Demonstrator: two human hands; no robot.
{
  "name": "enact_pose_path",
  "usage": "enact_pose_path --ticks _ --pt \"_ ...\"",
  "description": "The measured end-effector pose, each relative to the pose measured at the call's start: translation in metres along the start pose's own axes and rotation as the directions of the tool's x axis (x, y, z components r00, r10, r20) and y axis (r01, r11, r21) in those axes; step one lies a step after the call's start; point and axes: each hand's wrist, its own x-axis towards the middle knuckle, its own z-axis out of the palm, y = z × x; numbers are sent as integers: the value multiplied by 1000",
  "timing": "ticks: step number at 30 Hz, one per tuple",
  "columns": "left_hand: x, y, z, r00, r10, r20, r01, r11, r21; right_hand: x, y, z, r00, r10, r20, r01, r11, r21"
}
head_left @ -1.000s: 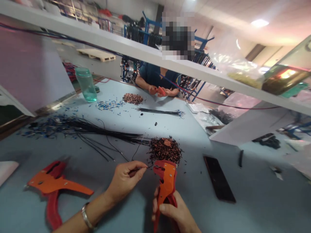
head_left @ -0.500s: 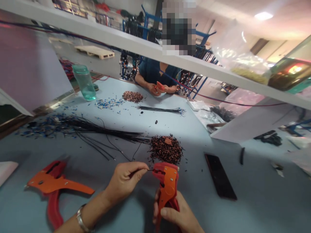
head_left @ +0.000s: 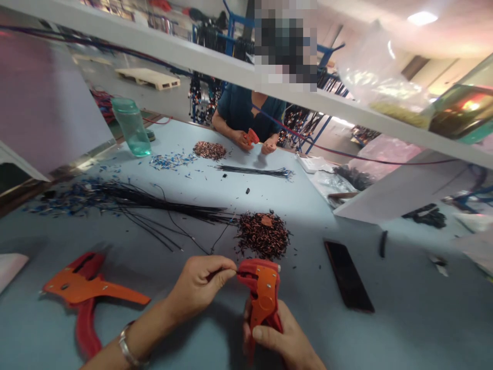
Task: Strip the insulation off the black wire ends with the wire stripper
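My right hand (head_left: 275, 334) is wrapped round the handles of a red and orange wire stripper (head_left: 264, 293), held upright with its jaws to the left. Thumb and forefinger of my left hand (head_left: 204, 282) pinch a thin black wire (head_left: 220, 237), mostly hidden by the fingers, right at the jaws. Whether the wire's tip sits inside them I cannot tell. Just beyond the tool lies a heap of short black and copper offcuts (head_left: 264, 239). A bundle of black wires (head_left: 169, 204) stretches to the left of it, with blue ends. Another red and orange wire stripper (head_left: 82, 293) rests at the left.
A phone (head_left: 348, 277) lies on the right. Across the table a co-worker (head_left: 250, 115) holds a red tool, near a second wire bundle (head_left: 254, 170), a copper heap (head_left: 210, 150) and a green bottle (head_left: 131, 127). A white beam (head_left: 215, 72) crosses above.
My wire stripper has shifted slightly left, so its jaws are closer to my left fingertips. Across the table, the co-worker's hands have moved apart.
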Motion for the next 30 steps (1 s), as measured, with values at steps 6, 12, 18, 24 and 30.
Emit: enact_pose_path --ticks 6,12,18,24,30 --pt "1 1 -2 1000 1 25 -1 1000 2 -1 0 -1 999 14 -34 -15 998 -55" --pt "1 0 -1 1000 -9 26 9 1000 -3 0 1 1 999 -13 -50 9 997 -77" --pt "2 2 -1 1000 -17 12 17 1000 -9 1 3 4 997 -21 -77 12 993 -117" --pt "-1 -2 4 998 -56 6 56 998 -29 1 3 4 997 -21 -69 15 996 -88" --pt "-2 -2 4 992 -120 50 124 989 -82 1 8 0 998 4 -68 -7 999 -38"
